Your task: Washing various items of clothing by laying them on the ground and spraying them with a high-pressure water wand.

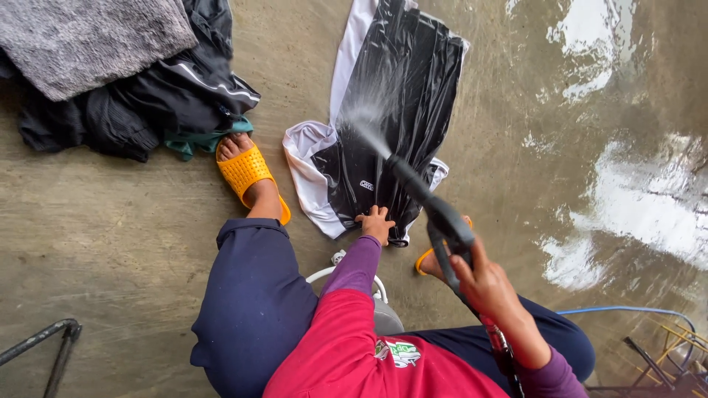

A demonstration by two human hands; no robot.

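A black and white garment lies spread flat on the wet concrete floor. My left hand presses down on its near edge, fingers apart. My right hand grips a black spray gun whose nozzle points at the garment. A fan of water sprays from the nozzle onto the black cloth. I am seated low, with my knees apart and orange slippers on my feet.
A heap of dark clothes under a grey towel lies at the upper left. Puddles shine on the floor at the right. A blue hose and metal frames sit at the lower right; a metal bar at the lower left.
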